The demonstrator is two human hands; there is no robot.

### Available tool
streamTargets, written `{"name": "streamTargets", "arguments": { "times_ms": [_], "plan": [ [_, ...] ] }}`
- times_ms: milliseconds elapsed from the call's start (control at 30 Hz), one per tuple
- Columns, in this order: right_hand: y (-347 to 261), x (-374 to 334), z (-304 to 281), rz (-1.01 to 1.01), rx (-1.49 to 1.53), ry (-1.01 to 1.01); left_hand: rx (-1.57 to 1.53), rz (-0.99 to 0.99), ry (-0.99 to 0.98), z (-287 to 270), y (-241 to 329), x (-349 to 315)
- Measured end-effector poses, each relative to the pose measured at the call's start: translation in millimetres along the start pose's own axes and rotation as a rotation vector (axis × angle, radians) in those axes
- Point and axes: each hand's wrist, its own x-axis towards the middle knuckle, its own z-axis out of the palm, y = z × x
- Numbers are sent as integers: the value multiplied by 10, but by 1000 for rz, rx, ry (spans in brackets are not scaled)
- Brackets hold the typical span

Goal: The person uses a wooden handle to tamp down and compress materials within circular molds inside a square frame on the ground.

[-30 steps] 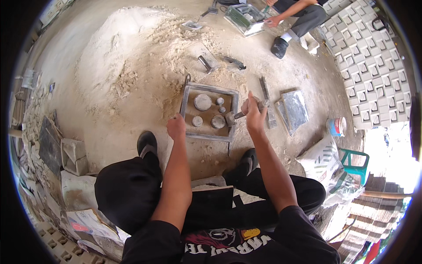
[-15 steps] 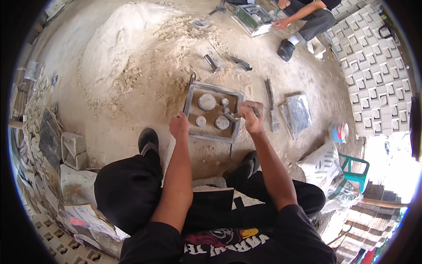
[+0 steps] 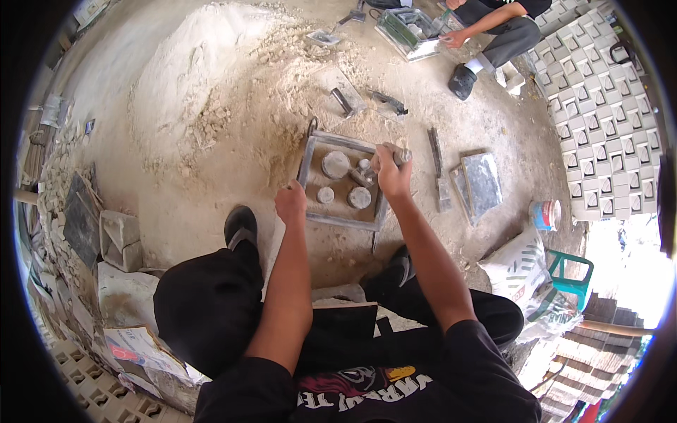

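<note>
A square metal mould frame [image 3: 342, 222] lies on the dusty ground between my feet, with several round grey discs inside, a large one [image 3: 336, 165] and smaller ones such as the disc [image 3: 360, 197] near its right side. My left hand [image 3: 290, 202] is closed at the frame's left edge, apparently on a handle there; the fingers hide the grip. My right hand [image 3: 392, 171] is wrapped round the handle of a hammer [image 3: 364, 174], at the frame's right side. The hammer's head sits low among the discs; I cannot tell whether it touches one.
A flat board with a short metal tool [image 3: 342, 102] lies beyond the frame. To the right are a long bar [image 3: 437, 169], dark plates [image 3: 481, 185], a bucket [image 3: 545, 214], a white sack [image 3: 515, 261] and stacked blocks [image 3: 599, 120]. A powder pile [image 3: 197, 63] rises far left. Another person works at a second mould [image 3: 409, 34].
My right hand has moved away from me and slightly left, with the hammer turned in it. My left hand stays at the frame's edge. The view has shifted a little.
</note>
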Motion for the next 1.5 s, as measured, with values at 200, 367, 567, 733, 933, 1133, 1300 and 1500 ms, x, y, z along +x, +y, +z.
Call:
{"name": "streamTargets", "arguments": {
  "times_ms": [200, 367, 567, 733, 933, 1133, 1300, 1500],
  "plan": [
    [-27, -146, 153, -308, -139, 100, 2, -19, 15, 39, -13, 11],
    [-366, 116, 385, -191, -143, 323, 25, 2, -6, 95, -65, 16],
    [-572, 458, 434, -200, -55, 337, -25, -15, -10, 38, -39, 64],
    [-444, 507, 336, -233, -151, 436, 0, -39, -1, 12, 51, -28],
    [115, 603, 270, -281, -346, 423, -1, -35, -7, 102, -4, -23],
    [-190, 272, 362, -69, -163, 305, -8, -43, 13, 7, -75, 59],
    [-15, 22, 336, -54, -247, 286, -5, -24, 6, 47, -35, 34],
    [212, -84, 170, -183, -303, 333, -8, 2, -16, 52, 50, -40]
  ]
}}
